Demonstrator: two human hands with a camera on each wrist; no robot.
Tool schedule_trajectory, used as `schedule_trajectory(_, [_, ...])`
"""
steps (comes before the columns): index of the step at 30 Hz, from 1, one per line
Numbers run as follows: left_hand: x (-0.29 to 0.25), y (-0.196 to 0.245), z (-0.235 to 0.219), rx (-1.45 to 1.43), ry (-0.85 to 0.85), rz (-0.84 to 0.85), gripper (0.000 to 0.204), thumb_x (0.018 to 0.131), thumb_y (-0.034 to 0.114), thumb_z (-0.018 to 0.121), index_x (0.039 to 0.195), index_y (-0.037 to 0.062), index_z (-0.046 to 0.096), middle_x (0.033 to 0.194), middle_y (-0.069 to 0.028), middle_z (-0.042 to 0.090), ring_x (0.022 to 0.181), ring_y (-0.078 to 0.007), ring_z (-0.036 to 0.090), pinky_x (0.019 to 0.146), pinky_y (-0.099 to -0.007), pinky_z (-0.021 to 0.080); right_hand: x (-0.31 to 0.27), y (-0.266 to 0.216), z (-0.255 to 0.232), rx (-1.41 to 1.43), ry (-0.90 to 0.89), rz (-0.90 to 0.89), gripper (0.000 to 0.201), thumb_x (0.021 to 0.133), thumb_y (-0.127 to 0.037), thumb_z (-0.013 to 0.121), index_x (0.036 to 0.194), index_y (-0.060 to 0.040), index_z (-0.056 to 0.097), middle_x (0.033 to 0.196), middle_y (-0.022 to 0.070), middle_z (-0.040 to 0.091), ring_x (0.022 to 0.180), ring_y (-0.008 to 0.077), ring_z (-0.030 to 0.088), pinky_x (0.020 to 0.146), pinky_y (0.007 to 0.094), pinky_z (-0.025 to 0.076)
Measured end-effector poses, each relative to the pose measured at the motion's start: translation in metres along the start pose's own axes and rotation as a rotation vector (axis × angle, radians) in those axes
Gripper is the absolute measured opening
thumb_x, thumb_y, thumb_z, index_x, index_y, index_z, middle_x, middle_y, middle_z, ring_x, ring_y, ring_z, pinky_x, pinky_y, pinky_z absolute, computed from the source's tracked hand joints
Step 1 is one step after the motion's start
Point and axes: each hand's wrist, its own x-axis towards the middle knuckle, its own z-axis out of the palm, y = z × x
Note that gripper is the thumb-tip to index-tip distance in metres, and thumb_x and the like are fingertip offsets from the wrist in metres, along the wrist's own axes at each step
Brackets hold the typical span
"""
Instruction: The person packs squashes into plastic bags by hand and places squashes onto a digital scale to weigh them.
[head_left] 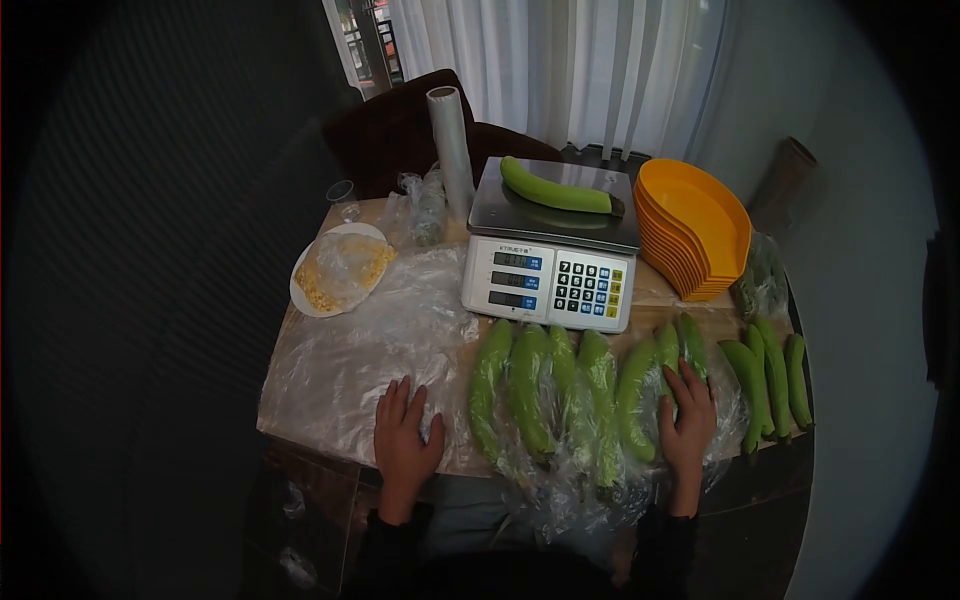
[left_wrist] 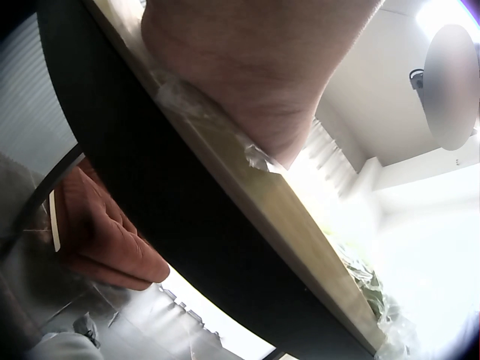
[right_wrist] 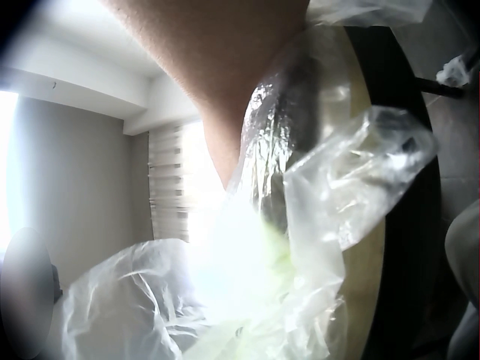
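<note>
In the head view my left hand lies palm down, fingers extended, on clear plastic film at the front of the table. My right hand rests with straight fingers on long curved green vegetables wrapped in clear plastic. More wrapped ones lie side by side between the hands. A single bare green vegetable with a dark stem end lies on the pan of a digital scale. Close up in the right wrist view, crumpled plastic surrounds a vegetable beneath my wrist.
Several loose green vegetables lie at the right edge. Stacked orange trays stand right of the scale. A plastic roll stands upright behind it. A white plate with yellow bits sits at the left, and a chair stands behind the table.
</note>
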Motion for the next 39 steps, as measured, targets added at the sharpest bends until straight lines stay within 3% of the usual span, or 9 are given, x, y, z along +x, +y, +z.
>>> schedule_trajectory(8, [0.003,0.002,-0.008,-0.056,0.003,0.008,0.068,0.095,0.025,0.076,0.154,-0.0045,0.059,0.16,-0.0237,0.058,0.154,-0.048,0.047,0.13,-0.057,0.033,0.0,0.0,0.001,-0.015,-0.027,-0.013,0.04,0.104,-0.021,0.062,0.141,-0.0131,0.075,0.154,0.0134,0.067,0.141,0.0367,0.062,0.13,0.0572,0.032])
schedule_trajectory(13, [-0.004,-0.003,-0.016,-0.373,0.098,-0.026,0.053,0.095,0.009,0.075,0.146,-0.0021,0.066,0.155,-0.0239,0.062,0.147,-0.0461,0.054,0.124,-0.0542,0.042,0.0,0.006,0.004,-0.019,-0.023,-0.019,0.041,0.104,-0.021,0.063,0.142,-0.0132,0.074,0.154,0.0136,0.066,0.141,0.0355,0.062,0.131,0.0549,0.031])
schedule_trajectory(17, [0.003,0.026,-0.055,-0.333,0.087,-0.022,0.048,0.094,0.004,0.075,0.141,-0.0015,0.068,0.145,-0.0231,0.066,0.135,-0.0429,0.062,0.115,-0.0514,0.049,-0.001,0.004,0.004,-0.026,-0.035,-0.037,0.041,0.104,-0.021,0.062,0.143,-0.0127,0.074,0.155,0.0137,0.066,0.141,0.0355,0.062,0.13,0.0549,0.032])
schedule_trajectory(19, [0.003,0.029,-0.06,-0.211,-0.151,-0.13,0.05,0.094,0.012,0.079,0.141,-0.0004,0.068,0.145,-0.0234,0.063,0.13,-0.0413,0.061,0.111,-0.049,0.05,0.0,0.005,0.005,-0.02,-0.022,-0.034,0.041,0.105,-0.022,0.061,0.143,-0.0123,0.074,0.156,0.0134,0.066,0.141,0.0354,0.062,0.13,0.0554,0.032])
schedule_trajectory(23, [-0.002,0.044,-0.044,-0.06,-0.146,-0.243,0.055,0.096,0.025,0.081,0.146,0.006,0.068,0.155,-0.0248,0.055,0.137,-0.0443,0.054,0.113,-0.0511,0.045,-0.002,0.009,0.003,-0.062,-0.027,-0.064,0.04,0.112,-0.029,0.056,0.145,-0.0115,0.073,0.156,0.0134,0.066,0.142,0.0355,0.063,0.129,0.0524,0.034])
schedule_trajectory(25, [-0.004,0.048,-0.045,0.205,-0.03,0.059,0.058,0.098,0.035,0.079,0.15,0.0128,0.067,0.16,-0.0263,0.049,0.141,-0.048,0.046,0.117,-0.0566,0.04,-0.002,0.011,0.008,-0.059,-0.027,-0.05,0.041,0.107,-0.024,0.059,0.144,-0.0125,0.073,0.157,0.0127,0.065,0.141,0.035,0.062,0.129,0.0552,0.032])
schedule_trajectory(29, [-0.005,0.055,-0.037,0.044,-0.047,0.045,0.058,0.099,0.039,0.078,0.152,0.0186,0.067,0.159,-0.027,0.05,0.14,-0.0497,0.045,0.117,-0.0605,0.037,-0.002,0.011,0.007,-0.087,-0.026,-0.078,0.041,0.109,-0.026,0.057,0.145,-0.0126,0.073,0.157,0.0128,0.065,0.141,0.035,0.062,0.129,0.0549,0.032])
schedule_trajectory(35, [-0.002,0.053,-0.029,-0.154,-0.188,-0.024,0.053,0.101,0.035,0.076,0.141,0.0005,0.07,0.15,-0.0237,0.061,0.136,-0.0447,0.052,0.116,-0.0548,0.041,-0.001,0.009,0.006,-0.057,-0.031,-0.068,0.041,0.11,-0.027,0.056,0.145,-0.0124,0.073,0.157,0.0135,0.065,0.142,0.0349,0.062,0.13,0.0544,0.032])
schedule_trajectory(39, [0.008,0.037,-0.031,-0.283,0.019,-0.099,0.049,0.101,0.03,0.075,0.136,-0.005,0.071,0.142,-0.0224,0.067,0.131,-0.0437,0.057,0.114,-0.0525,0.043,-0.001,0.007,0.004,-0.056,-0.04,-0.069,0.042,0.108,-0.023,0.058,0.146,-0.0117,0.072,0.157,0.0141,0.065,0.141,0.0357,0.062,0.129,0.0544,0.032])
